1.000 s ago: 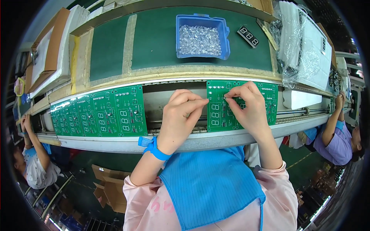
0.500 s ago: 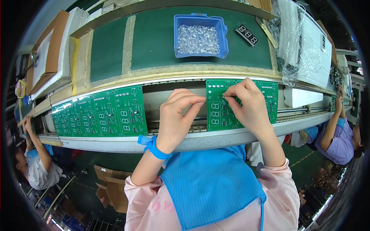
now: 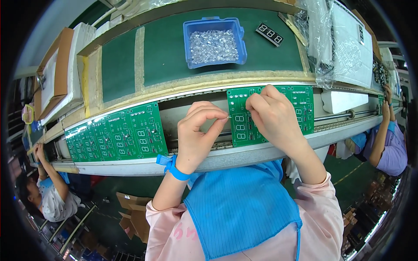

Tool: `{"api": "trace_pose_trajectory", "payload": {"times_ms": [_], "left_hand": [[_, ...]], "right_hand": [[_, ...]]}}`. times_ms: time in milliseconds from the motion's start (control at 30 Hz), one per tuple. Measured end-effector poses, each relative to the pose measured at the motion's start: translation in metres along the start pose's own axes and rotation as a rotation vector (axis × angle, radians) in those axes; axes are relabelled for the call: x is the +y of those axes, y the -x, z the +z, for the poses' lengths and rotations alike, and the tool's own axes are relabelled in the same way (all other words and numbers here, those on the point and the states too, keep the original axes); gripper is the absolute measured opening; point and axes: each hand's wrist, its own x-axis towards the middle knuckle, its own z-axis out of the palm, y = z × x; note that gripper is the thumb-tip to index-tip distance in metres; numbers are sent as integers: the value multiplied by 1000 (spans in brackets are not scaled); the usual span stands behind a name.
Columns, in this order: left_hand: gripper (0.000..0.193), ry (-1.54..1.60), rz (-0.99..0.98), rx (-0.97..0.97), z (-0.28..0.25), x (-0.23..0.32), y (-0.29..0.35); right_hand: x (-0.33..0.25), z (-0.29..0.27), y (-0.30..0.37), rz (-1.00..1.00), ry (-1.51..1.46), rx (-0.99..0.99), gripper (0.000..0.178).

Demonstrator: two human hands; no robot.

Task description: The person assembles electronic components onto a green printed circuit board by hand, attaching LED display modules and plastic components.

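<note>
A green circuit board (image 3: pixel 244 126) with white display outlines lies on the conveyor rails in front of me. My right hand (image 3: pixel 272 115) rests on its middle, fingertips pressed to the board's upper part. My left hand (image 3: pixel 198 132) hovers at the board's left edge, thumb and forefinger pinched on a tiny clear component (image 3: pixel 228 116). A blue strap (image 3: pixel 172 167) circles my left wrist.
A blue bin (image 3: pixel 214 41) of small clear parts sits on the green shelf behind, with a black display module (image 3: pixel 270 34) to its right. More green boards (image 3: pixel 115 135) lie on the rails to the left. Co-workers stand at far left (image 3: pixel 50 191) and far right (image 3: pixel 387 139).
The board has shifted slightly left under my hands. My left hand has closed its pinch nearer the board's edge; my right hand stays on the board.
</note>
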Motion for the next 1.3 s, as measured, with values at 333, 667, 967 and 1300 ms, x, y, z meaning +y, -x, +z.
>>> {"api": "trace_pose_trajectory", "payload": {"times_ms": [333, 667, 967, 1300], "left_hand": [[23, -445, 35, -3, 23, 21, -10], [30, -510, 115, -3, 35, 5, -12], [26, -583, 177, -19, 37, 10, -16], [25, -935, 407, -210, 43, 36, -34]], "right_hand": [[6, 6, 9, 60, -82, 78, 16], [-1, 8, 6, 14, 60, 81, 20], [4, -13, 0, 150, -41, 41, 18], [21, -9, -94, -90, 207, 242, 9]]}}
